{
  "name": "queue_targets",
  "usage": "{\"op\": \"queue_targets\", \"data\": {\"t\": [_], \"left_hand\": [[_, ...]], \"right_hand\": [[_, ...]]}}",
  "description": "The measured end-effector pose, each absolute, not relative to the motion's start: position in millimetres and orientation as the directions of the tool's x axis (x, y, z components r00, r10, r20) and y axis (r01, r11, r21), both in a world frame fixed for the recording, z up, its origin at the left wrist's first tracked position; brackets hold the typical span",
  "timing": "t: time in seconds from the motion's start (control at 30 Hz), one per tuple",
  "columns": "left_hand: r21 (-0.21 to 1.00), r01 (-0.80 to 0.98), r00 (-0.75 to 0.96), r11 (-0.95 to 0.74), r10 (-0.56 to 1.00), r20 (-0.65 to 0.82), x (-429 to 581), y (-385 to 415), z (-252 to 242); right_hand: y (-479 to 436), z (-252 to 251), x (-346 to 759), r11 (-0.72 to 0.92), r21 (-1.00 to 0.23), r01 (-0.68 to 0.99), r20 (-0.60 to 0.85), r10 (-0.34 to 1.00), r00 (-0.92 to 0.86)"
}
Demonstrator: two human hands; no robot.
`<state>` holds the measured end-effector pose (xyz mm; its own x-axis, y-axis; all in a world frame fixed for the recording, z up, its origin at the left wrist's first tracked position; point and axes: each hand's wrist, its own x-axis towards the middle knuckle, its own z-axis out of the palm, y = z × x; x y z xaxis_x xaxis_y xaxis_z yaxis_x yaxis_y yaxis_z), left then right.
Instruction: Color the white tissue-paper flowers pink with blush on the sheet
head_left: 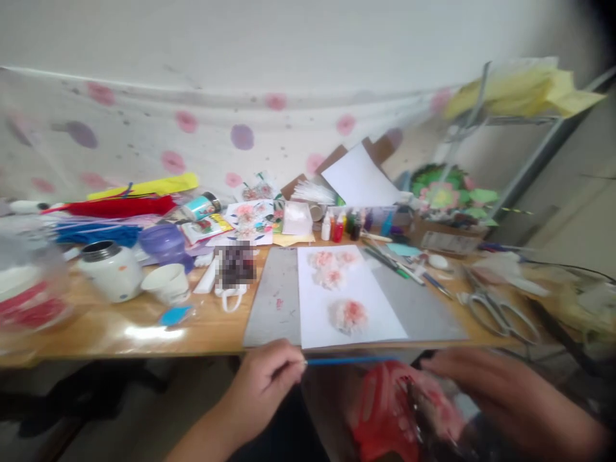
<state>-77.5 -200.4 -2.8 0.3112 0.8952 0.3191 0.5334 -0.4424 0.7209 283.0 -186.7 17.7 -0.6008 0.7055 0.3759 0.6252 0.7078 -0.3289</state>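
Observation:
A clear plastic zip bag with a blue strip along its top and red print hangs below the table's front edge; pinkish and dark shapes show through it. At the left end of the blue strip, my left hand pinches the bag's corner. My right hand, blurred, is at the bag's right end with its fingers together and pointing left; the strip runs taut toward it. Just beyond, a white sheet of paper on a grey board carries several pink-and-white ruffled flowers.
Scissors lie at the right, beside pens. Small paint bottles stand behind the paper. A white jar, a white cup and bundles of red and blue stems are at the left.

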Motion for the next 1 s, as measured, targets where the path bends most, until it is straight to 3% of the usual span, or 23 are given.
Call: {"op": "queue_targets", "data": {"t": [0.13, 0.23, 0.3, 0.47, 0.63, 0.7, 0.73, 0.8, 0.87, 0.93, 1.0], "left_hand": [[0.742, 0.555, 0.250, -0.377, 0.926, 0.284, -75.6, -178.8, 6.9], [0.752, 0.561, 0.202, -0.347, 0.938, 0.282, -67.7, -161.2, 16.3], [0.749, 0.570, 0.177, -0.337, 0.941, 0.288, -60.0, -149.6, 23.9], [0.736, 0.587, 0.157, -0.337, 0.940, 0.304, -40.5, -117.2, 37.3], [0.787, 0.523, 0.150, -0.328, 0.944, 0.294, -12.4, -84.2, 42.8], [0.821, 0.470, 0.160, -0.323, 0.946, 0.281, 8.4, -78.0, 46.1], [0.838, 0.438, 0.191, -0.325, 0.945, 0.266, 20.5, -76.7, 47.5], [0.836, 0.403, 0.302, -0.372, 0.917, 0.262, 44.6, -75.1, 48.3], [0.768, 0.391, 0.449, -0.507, 0.834, 0.322, 63.1, -71.2, 45.0], [0.679, 0.380, 0.563, -0.628, 0.740, 0.369, 70.7, -63.5, 38.7], [0.592, 0.376, 0.619, -0.713, 0.668, 0.412, 66.5, -56.3, 32.2]], "right_hand": [[-140.6, 26.4, 323.7, 0.244, -0.606, 0.757, 0.197, 0.968, -0.154], [-95.5, 23.4, 334.1, 0.009, -0.797, 0.605, 0.025, 1.000, 0.017], [-69.6, 18.0, 330.4, -0.089, -0.795, 0.600, -0.063, 0.996, 0.064], [-32.4, -0.3, 318.2, -0.054, -0.746, 0.664, -0.026, 0.998, 0.052], [-30.0, 2.7, 325.5, 0.303, -0.527, 0.794, 0.412, 0.908, -0.074], [-39.0, 13.0, 321.8, 0.370, -0.602, 0.708, 0.425, 0.899, -0.108], [-45.1, 18.2, 317.3, 0.375, -0.703, 0.605, 0.335, 0.924, -0.184], [-58.4, 25.6, 305.8, 0.341, -0.897, 0.282, 0.187, 0.870, -0.457], [-69.0, 27.1, 296.4, 0.249, -0.966, 0.061, 0.182, 0.835, -0.520], [-73.2, 24.4, 294.3, 0.204, -0.979, 0.004, 0.176, 0.852, -0.493], [-70.2, 20.9, 300.7, 0.215, -0.975, 0.058, 0.172, 0.892, -0.417]]}}
